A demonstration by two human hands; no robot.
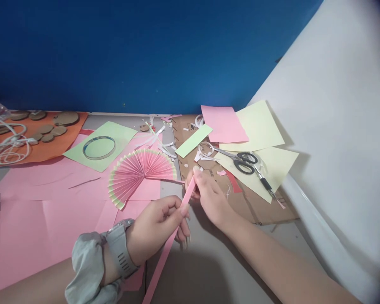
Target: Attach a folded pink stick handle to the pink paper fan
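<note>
A long pink paper strip (pixel 164 255) runs diagonally through both hands. My left hand (pixel 160 221) pinches it between thumb and fingers partway along. My right hand (pixel 210 196) closes on the strip's upper end, thumb on top. To the left lies a pleated paper fan (pixel 139 173), pink with a pale green rim, spread in a wide half-round. From its centre a thin pink stick (pixel 166 180) reaches to the fingers of my right hand; whether they grip the stick is hidden.
Right of the fan, scissors (pixel 245 162) and a craft knife (pixel 264 181) lie on yellow paper (pixel 280 162) over cardboard (pixel 250 207). A tape roll (pixel 99 147) rests on green paper (pixel 123 131). Brown discs (pixel 66 118) and white cables (pixel 9 143) sit on orange paper (pixel 47 152). A blue wall (pixel 145 59) stands behind.
</note>
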